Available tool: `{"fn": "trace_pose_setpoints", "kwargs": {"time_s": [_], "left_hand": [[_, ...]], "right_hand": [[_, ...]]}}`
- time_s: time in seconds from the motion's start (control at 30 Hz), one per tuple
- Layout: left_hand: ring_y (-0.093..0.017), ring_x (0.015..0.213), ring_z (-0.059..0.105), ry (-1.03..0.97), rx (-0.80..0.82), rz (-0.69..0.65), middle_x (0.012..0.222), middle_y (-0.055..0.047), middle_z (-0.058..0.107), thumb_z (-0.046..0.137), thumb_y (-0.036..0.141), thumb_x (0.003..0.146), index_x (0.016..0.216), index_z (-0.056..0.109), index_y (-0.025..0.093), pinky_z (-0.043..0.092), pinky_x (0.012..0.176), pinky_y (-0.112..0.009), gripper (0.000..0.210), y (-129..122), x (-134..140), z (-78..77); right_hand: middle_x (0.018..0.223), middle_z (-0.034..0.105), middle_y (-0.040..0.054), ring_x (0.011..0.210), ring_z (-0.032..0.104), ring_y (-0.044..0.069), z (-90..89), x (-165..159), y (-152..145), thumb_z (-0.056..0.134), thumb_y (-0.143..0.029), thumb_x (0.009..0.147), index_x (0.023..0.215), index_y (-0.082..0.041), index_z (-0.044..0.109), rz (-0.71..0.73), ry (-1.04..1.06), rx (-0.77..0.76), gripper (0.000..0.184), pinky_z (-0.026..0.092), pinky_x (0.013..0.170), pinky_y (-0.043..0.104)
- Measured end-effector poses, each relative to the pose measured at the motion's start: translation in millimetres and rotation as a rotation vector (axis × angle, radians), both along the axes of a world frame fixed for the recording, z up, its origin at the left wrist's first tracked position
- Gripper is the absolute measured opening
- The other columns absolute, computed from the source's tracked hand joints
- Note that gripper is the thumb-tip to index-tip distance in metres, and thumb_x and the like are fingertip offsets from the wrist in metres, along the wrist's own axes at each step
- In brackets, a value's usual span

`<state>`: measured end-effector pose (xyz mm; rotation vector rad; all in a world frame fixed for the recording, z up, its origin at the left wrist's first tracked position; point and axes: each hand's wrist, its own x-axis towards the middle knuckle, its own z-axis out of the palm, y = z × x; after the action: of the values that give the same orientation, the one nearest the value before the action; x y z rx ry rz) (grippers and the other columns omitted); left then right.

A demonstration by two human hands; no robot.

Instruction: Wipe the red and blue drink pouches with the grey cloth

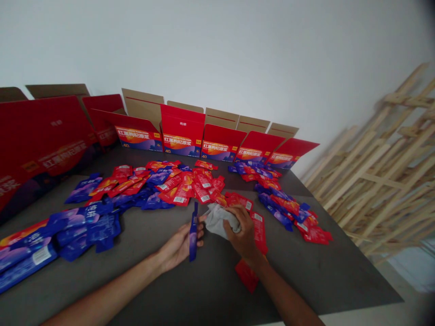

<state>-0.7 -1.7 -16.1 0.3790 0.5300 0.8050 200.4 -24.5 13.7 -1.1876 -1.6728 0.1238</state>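
Observation:
Upright and edge-on, a blue pouch is gripped by my left hand above the dark table. Close on its right, my right hand is closed around a crumpled pale grey cloth. The cloth's left end is near the fingertips of my left hand; I cannot tell whether they touch. Red pouches lie beside and partly under my right hand, with another red pouch by the right wrist. Beyond both hands spreads a mixed heap of red and blue pouches.
Open red cartons line the back of the table, with a larger red carton at left. Blue pouches pile up at left. Another mixed pile lies at right. Wooden frames lean beyond the right edge.

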Motion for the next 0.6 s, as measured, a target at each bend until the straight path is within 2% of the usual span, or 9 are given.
{"fn": "trace_pose_setpoints", "kwargs": {"time_s": [0.1,0.23,0.33,0.43,0.6], "left_hand": [[-0.012,0.066,0.062,0.132,0.078,0.081,0.078,-0.002,0.062,0.068,0.022,0.085,0.092,0.063,0.015,0.053,0.06,-0.024,0.012,0.3,1.4,-2.7],[-0.014,0.065,0.067,0.236,0.136,0.092,0.079,-0.003,0.07,0.072,0.023,0.082,0.101,0.064,0.015,0.056,0.067,-0.026,0.022,-2.0,4.3,-0.7],[-0.015,0.072,0.069,0.255,0.15,0.119,0.088,-0.007,0.074,0.072,0.025,0.082,0.11,0.065,0.014,0.055,0.071,-0.025,0.03,-3.6,5.6,1.3],[-0.016,0.075,0.07,0.219,0.145,0.134,0.095,-0.009,0.076,0.072,0.025,0.082,0.12,0.064,0.013,0.054,0.072,-0.025,0.04,-4.5,5.7,2.0],[-0.021,0.084,0.072,0.168,0.102,0.127,0.101,-0.011,0.076,0.071,0.025,0.082,0.127,0.061,0.015,0.055,0.078,-0.029,0.047,-5.1,3.8,2.5]], "right_hand": [[0.103,0.063,0.0064,0.097,0.061,0.023,-0.7,0.9,-0.2,0.056,-0.021,0.086,0.109,-0.024,0.064,-0.014,0.006,-0.005,0.025,0.051,0.088,0.038],[0.105,0.062,0.007,0.099,0.061,0.022,-3.0,1.7,-3.5,0.056,-0.021,0.087,0.111,-0.024,0.063,0.018,-0.06,0.026,0.025,0.052,0.088,0.039],[0.108,0.062,0.0076,0.102,0.062,0.021,-6.7,-2.2,-7.8,0.058,-0.02,0.087,0.118,-0.024,0.061,0.121,-0.222,0.018,0.031,0.053,0.087,0.036],[0.114,0.062,0.0075,0.105,0.062,0.021,-11.0,-10.8,-11.3,0.062,-0.021,0.086,0.124,-0.025,0.058,0.241,-0.448,-0.068,0.039,0.054,0.083,0.031],[0.122,0.061,0.0054,0.097,0.064,0.018,-12.3,-21.7,-14.7,0.065,-0.025,0.085,0.127,-0.027,0.057,0.319,-0.662,-0.215,0.043,0.054,0.074,0.025]]}}
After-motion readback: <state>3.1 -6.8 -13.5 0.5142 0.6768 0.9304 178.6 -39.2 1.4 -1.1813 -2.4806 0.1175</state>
